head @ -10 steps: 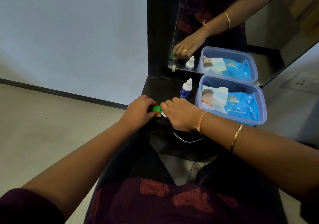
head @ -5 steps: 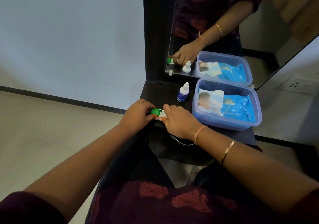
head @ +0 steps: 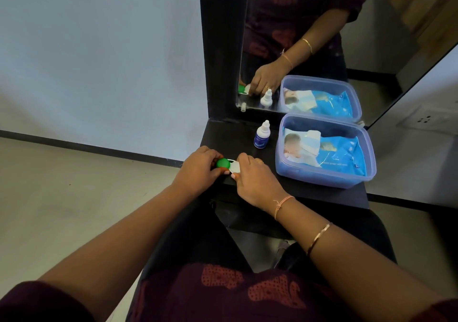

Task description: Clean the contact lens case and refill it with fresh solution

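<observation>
Grips: left hand (head: 198, 170) pinches green cap (head: 222, 163); right hand (head: 255, 179) holds white lens case (head: 235, 167).

Black shelf (head: 309, 196), small white bottle (head: 262, 135) standing beside blue plastic tub (head: 324, 178), lens case (head: 235, 166) at front edge

The left hand (head: 198, 170) and right hand (head: 255, 180) have parted, baring more white case (head: 235, 167).

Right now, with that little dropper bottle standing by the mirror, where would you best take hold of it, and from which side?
Take the dropper bottle by its wide round body, below the narrow cap, coming from the front-left. It stands upright; the blue tub sits close on its right and the mirror rises behind, so that side is freest.
</observation>
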